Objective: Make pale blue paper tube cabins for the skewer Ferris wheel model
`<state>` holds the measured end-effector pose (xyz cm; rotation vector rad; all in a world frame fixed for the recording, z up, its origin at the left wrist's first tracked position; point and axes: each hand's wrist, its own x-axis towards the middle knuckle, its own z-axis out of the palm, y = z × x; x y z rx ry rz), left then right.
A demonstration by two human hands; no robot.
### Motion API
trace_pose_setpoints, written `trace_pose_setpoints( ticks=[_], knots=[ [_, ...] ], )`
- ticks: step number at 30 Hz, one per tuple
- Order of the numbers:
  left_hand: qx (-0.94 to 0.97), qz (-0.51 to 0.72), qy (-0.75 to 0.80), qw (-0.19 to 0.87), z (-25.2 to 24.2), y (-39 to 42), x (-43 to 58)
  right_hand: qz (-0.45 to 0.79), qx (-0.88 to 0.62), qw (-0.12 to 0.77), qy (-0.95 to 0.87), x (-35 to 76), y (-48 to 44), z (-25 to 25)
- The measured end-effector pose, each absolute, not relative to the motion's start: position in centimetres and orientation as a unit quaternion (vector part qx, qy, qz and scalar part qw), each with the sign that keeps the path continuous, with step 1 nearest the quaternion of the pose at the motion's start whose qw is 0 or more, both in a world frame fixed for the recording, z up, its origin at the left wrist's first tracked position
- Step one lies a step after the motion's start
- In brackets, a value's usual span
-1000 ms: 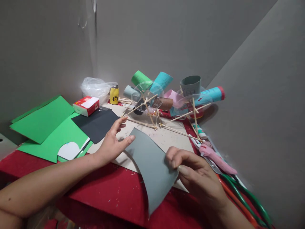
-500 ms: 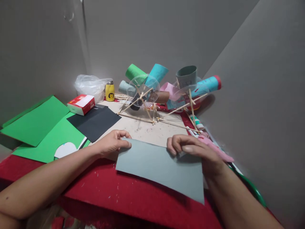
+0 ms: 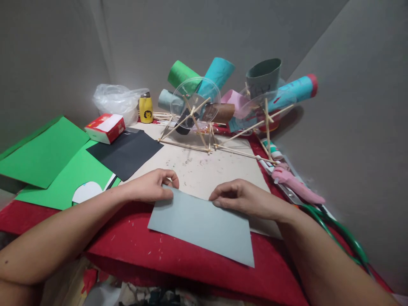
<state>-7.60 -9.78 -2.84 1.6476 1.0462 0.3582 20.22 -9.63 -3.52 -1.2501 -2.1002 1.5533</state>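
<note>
A pale grey-blue sheet of paper (image 3: 200,227) is held between both hands over the near edge of the red-covered table. My left hand (image 3: 157,185) pinches its upper left corner, thumb on top and fingers behind. My right hand (image 3: 237,197) grips the far edge right of the middle, with thumb and fingertips closed on it. Beneath and beyond the paper lies a beige board (image 3: 191,170) with small scraps on it. At the board's far side stands a wheel-like model of wooden sticks (image 3: 199,121), clear discs and coloured paper tubes.
Green sheets (image 3: 47,157), a black sheet (image 3: 126,155), a white paper piece (image 3: 86,192) and a red-and-white box (image 3: 106,127) lie at left. Behind stand a yellow bottle (image 3: 146,109) and a plastic bag (image 3: 116,102). A pink glue gun (image 3: 295,185) and green cable (image 3: 344,233) lie at right.
My right hand has slid left along the paper's far edge, closer to my left hand. The paper has shifted slightly left. The view has tilted down a little.
</note>
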Motion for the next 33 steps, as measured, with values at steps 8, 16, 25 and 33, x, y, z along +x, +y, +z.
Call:
trace_pose_setpoints(
  ticks=[8, 16, 25, 33],
  knots=[
    [0.83, 0.079, 0.463, 0.301, -1.9, -11.2, -6.7, 0.468, -0.42, 0.15, -0.763, 18.3, -10.6, -3.1],
    [0.814, 0.102, 0.432, 0.375, -1.9, -10.7, -6.9, 0.453, -0.417, 0.14, -0.775, 18.0, -11.0, -2.8],
    [0.893, 0.068, 0.408, 0.178, -2.2, -11.2, -6.6, 0.342, -0.393, 0.16, -0.838, 17.6, -10.8, -2.9],
    [0.91, 0.04, 0.388, 0.142, -1.8, -11.5, -6.4, 0.301, -0.372, 0.164, -0.863, 17.6, -10.8, -3.0]
  ],
)
